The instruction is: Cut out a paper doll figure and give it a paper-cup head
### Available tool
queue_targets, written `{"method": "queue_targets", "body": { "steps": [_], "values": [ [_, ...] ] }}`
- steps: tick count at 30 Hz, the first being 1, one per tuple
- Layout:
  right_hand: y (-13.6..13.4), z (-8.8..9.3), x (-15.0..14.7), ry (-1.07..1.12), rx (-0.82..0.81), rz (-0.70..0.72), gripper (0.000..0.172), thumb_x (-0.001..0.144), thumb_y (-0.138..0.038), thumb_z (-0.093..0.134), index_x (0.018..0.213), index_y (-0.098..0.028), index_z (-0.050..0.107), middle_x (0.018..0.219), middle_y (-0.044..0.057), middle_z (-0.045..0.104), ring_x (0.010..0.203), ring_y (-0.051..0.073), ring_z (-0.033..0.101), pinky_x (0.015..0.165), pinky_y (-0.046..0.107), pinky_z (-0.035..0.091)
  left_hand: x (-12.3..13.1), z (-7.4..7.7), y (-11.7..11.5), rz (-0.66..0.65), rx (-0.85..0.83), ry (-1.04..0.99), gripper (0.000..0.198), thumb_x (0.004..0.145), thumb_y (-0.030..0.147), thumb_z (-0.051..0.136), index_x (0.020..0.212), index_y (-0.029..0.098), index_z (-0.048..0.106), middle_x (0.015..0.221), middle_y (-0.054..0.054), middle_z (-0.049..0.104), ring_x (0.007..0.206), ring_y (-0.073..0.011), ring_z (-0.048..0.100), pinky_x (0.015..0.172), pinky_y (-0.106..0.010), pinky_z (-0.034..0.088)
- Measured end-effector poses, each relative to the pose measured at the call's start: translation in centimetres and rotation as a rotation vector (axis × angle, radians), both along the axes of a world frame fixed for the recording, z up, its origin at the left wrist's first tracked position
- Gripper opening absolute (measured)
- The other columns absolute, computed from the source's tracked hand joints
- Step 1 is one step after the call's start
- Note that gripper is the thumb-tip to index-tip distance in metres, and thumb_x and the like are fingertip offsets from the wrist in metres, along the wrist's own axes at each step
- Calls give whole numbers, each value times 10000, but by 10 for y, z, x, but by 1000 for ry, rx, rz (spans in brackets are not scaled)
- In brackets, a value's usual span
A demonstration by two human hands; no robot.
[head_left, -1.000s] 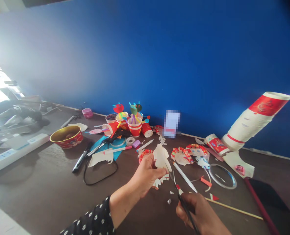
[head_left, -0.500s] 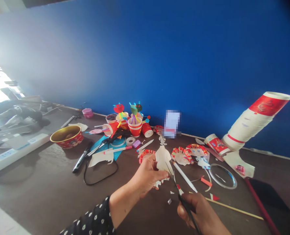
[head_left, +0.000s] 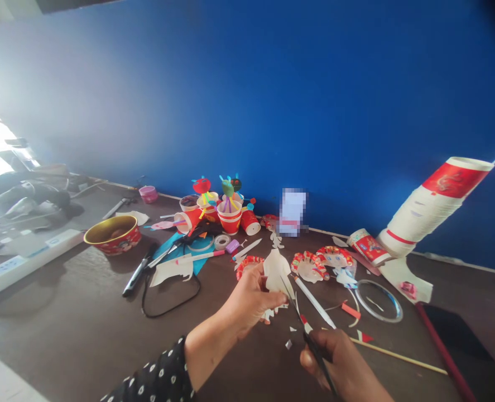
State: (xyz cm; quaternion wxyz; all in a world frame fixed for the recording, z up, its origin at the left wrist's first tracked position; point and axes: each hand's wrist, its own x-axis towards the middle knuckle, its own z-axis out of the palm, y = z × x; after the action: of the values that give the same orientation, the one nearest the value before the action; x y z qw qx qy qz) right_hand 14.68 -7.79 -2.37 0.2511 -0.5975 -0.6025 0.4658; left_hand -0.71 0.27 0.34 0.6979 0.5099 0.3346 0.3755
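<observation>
My left hand [head_left: 249, 296] pinches a cream-white paper cutout [head_left: 277, 269] between thumb and fingers, holding it above the dark table. Lower right, my right hand [head_left: 335, 360] is wrapped around the black handle of a pair of scissors [head_left: 296, 314]. Their thin blades point up and left, over the paper's right edge near my left thumb. A narrow paper sliver shows beside the blades. Small paper scraps [head_left: 288, 344] lie below, and a white marker [head_left: 315, 303] rests just right of the paper. Part of the cutout is hidden by my left fingers.
Red paper cups with caterpillar-like figures [head_left: 230, 220] stand behind. A gold-lined bowl [head_left: 113, 235] and a power strip [head_left: 29, 265] are left. On the right are a leaning cup stack [head_left: 433, 209], a tape roll [head_left: 379, 301], a wooden stick [head_left: 400, 355] and a phone [head_left: 460, 349].
The view has shifted very slightly. Both hands, the paper and the scissors keep nearly the same pose, with no clear movement of the blades.
</observation>
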Motion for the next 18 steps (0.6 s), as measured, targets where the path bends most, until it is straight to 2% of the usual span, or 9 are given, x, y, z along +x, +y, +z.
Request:
{"method": "queue_targets", "body": {
  "steps": [7, 14, 18],
  "values": [
    [1, -1, -1, -10, 4, -23, 302, 671, -377, 514, 488, -195, 357, 482, -61, 288, 464, 83, 244, 419, 227, 190, 0, 3, 0, -23, 2, -49, 277, 578, 36, 579, 835, 133, 543, 644, 0, 617, 514, -78, 518, 475, -173, 397],
    [0, 2, -2, 35, 29, -36, 313, 685, -358, 530, 480, -190, 362, 481, -61, 294, 475, 84, 239, 413, 219, 188, 0, 1, 1, 3, -7, -43, 287, 577, 29, 587, 835, 138, 524, 581, 42, 566, 480, -64, 480, 469, -175, 378],
    [-1, 3, -1, 27, 33, -33, 329, 692, -358, 533, 478, -191, 349, 484, -64, 281, 477, 82, 229, 406, 215, 178, 2, 1, -1, 57, -13, -21, 292, 569, 42, 596, 832, 138, 511, 607, 31, 572, 486, -63, 470, 450, -172, 364]
  ]
}}
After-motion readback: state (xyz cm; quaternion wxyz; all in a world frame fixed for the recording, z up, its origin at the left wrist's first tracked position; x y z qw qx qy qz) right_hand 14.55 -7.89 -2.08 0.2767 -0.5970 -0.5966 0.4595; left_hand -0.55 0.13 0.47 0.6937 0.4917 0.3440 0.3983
